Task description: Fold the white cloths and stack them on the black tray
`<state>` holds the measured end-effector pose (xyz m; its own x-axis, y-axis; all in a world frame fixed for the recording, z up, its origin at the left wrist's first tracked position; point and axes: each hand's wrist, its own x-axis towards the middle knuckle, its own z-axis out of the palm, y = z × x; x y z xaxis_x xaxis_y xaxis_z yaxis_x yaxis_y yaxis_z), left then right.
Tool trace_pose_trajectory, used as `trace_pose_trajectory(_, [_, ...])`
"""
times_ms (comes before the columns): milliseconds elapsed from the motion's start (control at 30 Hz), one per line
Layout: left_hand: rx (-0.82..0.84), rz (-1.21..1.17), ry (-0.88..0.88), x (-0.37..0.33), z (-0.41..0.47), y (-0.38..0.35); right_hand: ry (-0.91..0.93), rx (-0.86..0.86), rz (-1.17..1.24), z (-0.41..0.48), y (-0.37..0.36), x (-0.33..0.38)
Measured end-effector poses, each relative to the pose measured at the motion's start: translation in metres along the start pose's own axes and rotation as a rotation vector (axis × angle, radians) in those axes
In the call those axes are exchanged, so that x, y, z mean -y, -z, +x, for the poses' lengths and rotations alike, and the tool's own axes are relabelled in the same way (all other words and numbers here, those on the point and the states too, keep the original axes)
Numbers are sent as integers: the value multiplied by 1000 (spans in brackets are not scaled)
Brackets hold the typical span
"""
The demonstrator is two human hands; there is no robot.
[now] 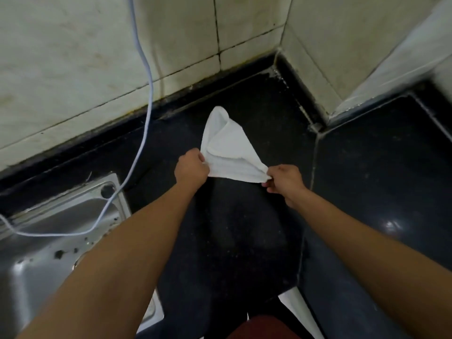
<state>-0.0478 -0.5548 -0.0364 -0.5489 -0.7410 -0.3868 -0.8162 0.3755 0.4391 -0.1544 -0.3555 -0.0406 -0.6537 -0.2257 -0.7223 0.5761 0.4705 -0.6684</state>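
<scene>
dark stone table (244,241) fills the frame's centre, where a white cloth (227,148) is held up by its near corners, pinched by the left hand (192,167) and right hand (285,179). folding is under way; the next fold needs the cloth laid flat. no black tray is seen.

— What are the 2 hands doing?
— The left hand (192,167) grips 1 near corner of the white cloth (227,148), and the right hand (285,183) pinches the other. The edge is stretched between them over the black counter (244,228).
— And the rest of it?
— It tapers to a rumpled point toward the tiled wall (73,57). A white cable (146,94) hangs down and loops over the steel sink (61,228) on the left.
</scene>
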Motion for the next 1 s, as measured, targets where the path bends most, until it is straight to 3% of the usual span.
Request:
trace_pose_trajectory(200, [87, -106, -42, 23, -59, -11, -1, -110, -106, -31, 23, -38])
trace_pose_trajectory(367, [188, -108, -82, 48, -124, -18, 289, -116, -701, -67, 39, -78])
trace_pose_trajectory(567, [330, -24, -156, 77, -181, -30, 413, -149, -1180, -112, 47, -115])
trace_pose_trajectory(700, [299, 121, -245, 90, -190, -29, 556, -209, -1267, -125, 46, -129])
trace_pose_trajectory(867, [134, 391, -473, 85, -163, -8, 914, -73, -1252, -124, 13, -117])
trace_pose_trajectory(1000, [228, 618, -519, 78, -153, -4, 857, 24, -1362, -114, -6, -111])
